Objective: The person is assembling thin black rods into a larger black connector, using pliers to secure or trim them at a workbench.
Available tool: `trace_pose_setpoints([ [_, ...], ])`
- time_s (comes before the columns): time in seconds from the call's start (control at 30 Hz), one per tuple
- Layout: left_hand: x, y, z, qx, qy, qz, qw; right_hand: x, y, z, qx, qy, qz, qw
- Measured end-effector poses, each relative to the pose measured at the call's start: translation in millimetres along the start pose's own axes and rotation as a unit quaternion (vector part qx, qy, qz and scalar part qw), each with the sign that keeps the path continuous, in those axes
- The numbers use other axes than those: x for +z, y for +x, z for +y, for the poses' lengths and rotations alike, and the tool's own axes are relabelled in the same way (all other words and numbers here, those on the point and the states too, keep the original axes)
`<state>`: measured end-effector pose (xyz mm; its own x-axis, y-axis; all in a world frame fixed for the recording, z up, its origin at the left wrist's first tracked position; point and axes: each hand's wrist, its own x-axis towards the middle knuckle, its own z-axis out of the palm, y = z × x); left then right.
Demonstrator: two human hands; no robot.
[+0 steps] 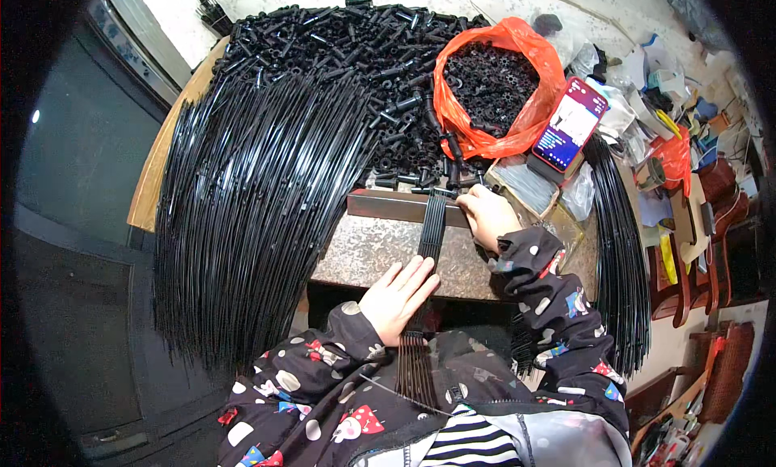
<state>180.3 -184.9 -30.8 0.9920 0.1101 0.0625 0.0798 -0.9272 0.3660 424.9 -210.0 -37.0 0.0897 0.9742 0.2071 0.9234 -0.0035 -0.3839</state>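
A row of thin black tubes (433, 228) lies side by side over a dark metal bar (388, 203) at the far part of the worktable. Its near ends hang past the table's front edge toward my lap. My left hand (396, 299) rests flat across the tubes, fingers stretched out. Just right of their far ends is my right hand (491, 216), at the bar's right end, with thumb and fingers drawn together. Whatever those fingers pinch is too small or hidden to make out. Black plastic fittings (412, 176) lie just beyond the bar.
Left of my hands, a thick spread of black tubes (259, 184) overhangs the table. A heap of black fittings (323, 42) covers the back. An orange bag (550, 59) of small black parts and a lit phone (571, 123) stand at right, near another tube bundle (622, 265).
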Motion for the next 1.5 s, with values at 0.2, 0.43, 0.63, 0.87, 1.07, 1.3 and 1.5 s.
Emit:
trace_pose_setpoints([
  [0.2, -2, 6, 2, 0.015, -0.009, 0.004, 1.000, -14, -3, -2, 0.027, -0.012, -0.012, 0.999],
  [0.43, -3, 0, 0, -0.001, -0.016, 0.003, 1.000, 0, 9, -8, -0.022, -0.010, -0.006, 1.000],
  [0.63, -1, 2, 2, 0.003, -0.013, 0.002, 1.000, 2, 17, -3, -0.073, -0.032, 0.034, 0.996],
  [0.87, -2, 1, 1, 0.001, -0.008, 0.013, 1.000, -24, -5, 31, -0.160, -0.086, 0.042, 0.982],
  [1.07, -3, -1, 1, -0.009, -0.010, 0.011, 1.000, -24, -7, 20, -0.081, -0.002, 0.000, 0.997],
  [1.3, -3, -1, 3, -0.008, -0.006, 0.017, 1.000, -23, -4, 20, -0.081, 0.049, -0.034, 0.995],
  [1.5, -1, 0, 1, 0.001, 0.003, 0.013, 1.000, -22, -10, 8, -0.043, 0.033, -0.008, 0.999],
])
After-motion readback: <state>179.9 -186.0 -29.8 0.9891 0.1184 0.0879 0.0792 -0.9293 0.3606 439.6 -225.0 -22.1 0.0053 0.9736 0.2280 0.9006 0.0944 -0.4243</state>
